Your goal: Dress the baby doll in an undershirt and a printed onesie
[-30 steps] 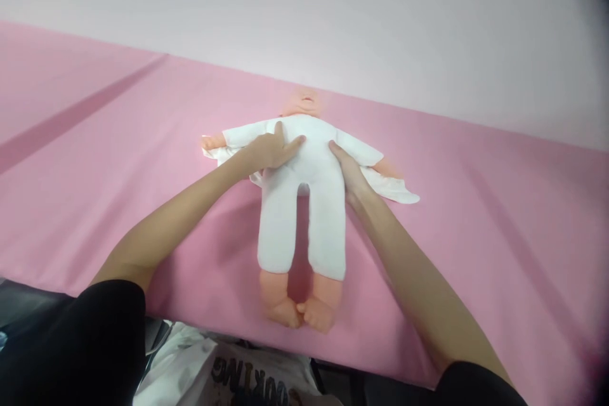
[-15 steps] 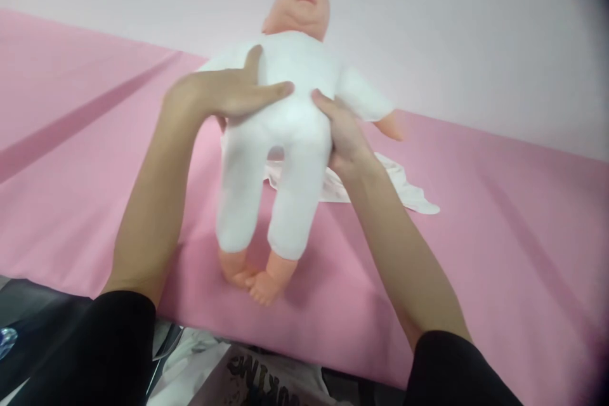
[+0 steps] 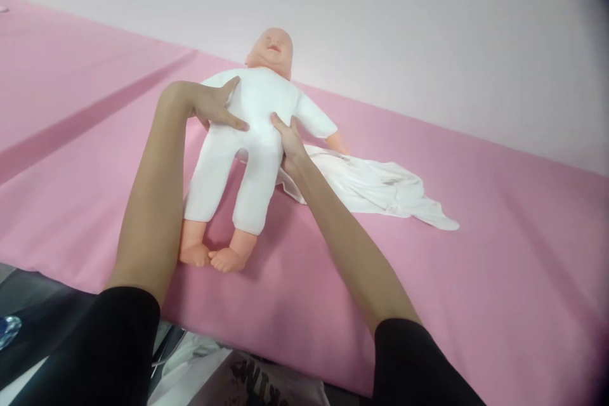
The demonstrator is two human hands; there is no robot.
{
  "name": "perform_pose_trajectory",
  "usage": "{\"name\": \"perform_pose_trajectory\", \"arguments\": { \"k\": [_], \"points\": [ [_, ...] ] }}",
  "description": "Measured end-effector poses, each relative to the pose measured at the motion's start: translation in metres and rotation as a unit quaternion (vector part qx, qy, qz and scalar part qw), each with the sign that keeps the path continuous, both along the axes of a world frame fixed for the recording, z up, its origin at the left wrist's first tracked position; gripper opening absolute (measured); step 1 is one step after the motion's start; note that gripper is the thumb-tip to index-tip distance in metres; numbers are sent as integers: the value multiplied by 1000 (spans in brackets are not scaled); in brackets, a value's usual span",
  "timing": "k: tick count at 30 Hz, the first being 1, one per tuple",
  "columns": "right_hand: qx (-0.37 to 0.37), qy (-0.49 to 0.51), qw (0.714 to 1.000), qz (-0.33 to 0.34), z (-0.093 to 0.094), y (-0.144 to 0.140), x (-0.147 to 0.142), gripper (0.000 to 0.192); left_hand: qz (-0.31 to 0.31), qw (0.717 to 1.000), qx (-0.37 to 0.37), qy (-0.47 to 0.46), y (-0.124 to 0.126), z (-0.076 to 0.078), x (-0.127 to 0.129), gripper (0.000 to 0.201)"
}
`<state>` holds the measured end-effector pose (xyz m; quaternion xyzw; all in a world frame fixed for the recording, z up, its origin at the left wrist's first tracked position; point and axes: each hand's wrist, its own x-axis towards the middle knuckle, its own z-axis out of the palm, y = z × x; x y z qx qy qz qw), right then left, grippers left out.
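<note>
Pink table (image 3: pixel 476 304) meets pale wall (image 3: pixel 428 25); hands grip doll (image 3: pixel 252 120).

The baby doll with a soft white cloth body (image 3: pixel 257 120) has a smooth, matt plastic head and feet. The smooth pink cloth tabletop (image 3: pixel 499 235) looks matt. The thin, crumpled white cloth (image 3: pixel 380 187) lies right of centre.

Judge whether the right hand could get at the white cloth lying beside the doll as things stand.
Probably yes: the right hand grips the doll just beside the white cloth, nothing lies between them, though it would need to let go first.
</note>
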<state>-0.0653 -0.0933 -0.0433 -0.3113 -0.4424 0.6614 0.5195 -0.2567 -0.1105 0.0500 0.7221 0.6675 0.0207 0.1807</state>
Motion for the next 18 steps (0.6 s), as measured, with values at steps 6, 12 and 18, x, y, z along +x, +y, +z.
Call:
{"name": "perform_pose_trajectory", "arguments": {
  "k": [6,12,18],
  "points": [
    [-25,-43,999,15,-10,-2,-1,51,26,996,-88,-4,8,-8,4,118],
    [-22,-181,983,35,-10,-1,5,78,-3,998,-69,-14,6,-10,3,101],
    [-44,-216,972,81,-8,7,14,74,1,997,-77,-15,7,-11,0,91]
  ]
}}
